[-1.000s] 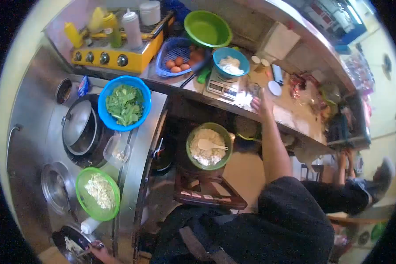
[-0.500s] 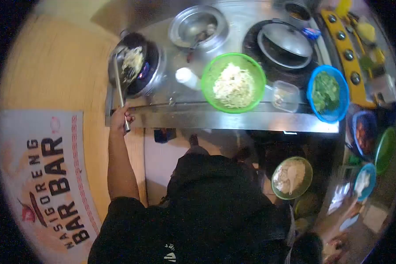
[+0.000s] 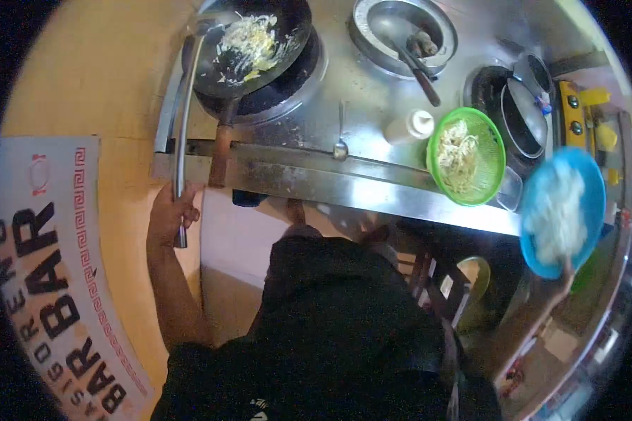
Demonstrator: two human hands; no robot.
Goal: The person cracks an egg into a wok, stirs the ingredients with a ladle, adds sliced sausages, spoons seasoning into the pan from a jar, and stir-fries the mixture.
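Note:
My left hand (image 3: pixel 172 210) is closed round the metal handle of a long wok spatula (image 3: pixel 184 130), whose blurred head rests at the left rim of a black wok (image 3: pixel 288 63). In the wok lies shredded white food with yellow bits (image 3: pixel 249 45). Beside my left hand the wok's wooden handle (image 3: pixel 221 151) points toward me, not held. At the right, my right hand (image 3: pixel 560 282) grips the near rim of a blue bowl (image 3: pixel 595 189) of blurred white food (image 3: pixel 558 217), tilted and raised by the counter's front edge.
A green basket (image 3: pixel 495 123) of pale shreds stands near a white bottle (image 3: pixel 407 128) on the steel counter (image 3: pixel 372 105). A spoon (image 3: pixel 340 149) lies by the edge. Behind are a metal pot (image 3: pixel 361 31) with a dark-handled utensil and a lidded pan (image 3: pixel 527 116). A wall banner (image 3: pixel 56 245) hangs left.
My right hand has brought the blue bowl up from the lower right to the counter's edge. The view has shifted left, and the wok appears larger. My left hand still holds the spatula.

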